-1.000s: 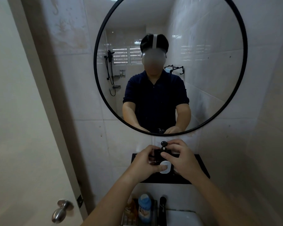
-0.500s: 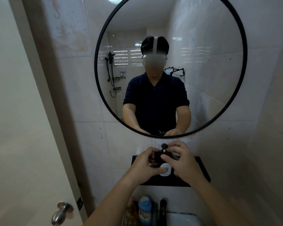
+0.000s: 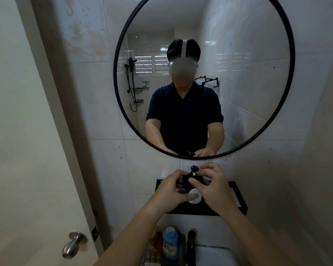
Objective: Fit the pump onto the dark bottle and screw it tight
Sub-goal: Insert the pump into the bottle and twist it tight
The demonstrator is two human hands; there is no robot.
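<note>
A dark bottle (image 3: 195,197) with a round white label stands on a black wall shelf (image 3: 235,196) under the mirror. Its black pump (image 3: 193,170) sticks up from the neck, with a round knob on a white stem. My left hand (image 3: 170,191) wraps the bottle's body from the left, thumb across the label. My right hand (image 3: 212,186) pinches the pump's collar at the neck from the right. The bottle's lower half is hidden behind my hands.
A round black-framed mirror (image 3: 291,77) hangs close above the shelf. Below are a blue bottle (image 3: 170,241), a black tap (image 3: 191,244) and a white basin (image 3: 213,256). A door with a metal knob (image 3: 73,244) is at the left. Tiled walls close in on the right.
My hands stay on the bottle and pump; the right fingers have shifted slightly around the collar. The view has tilted a little downward.
</note>
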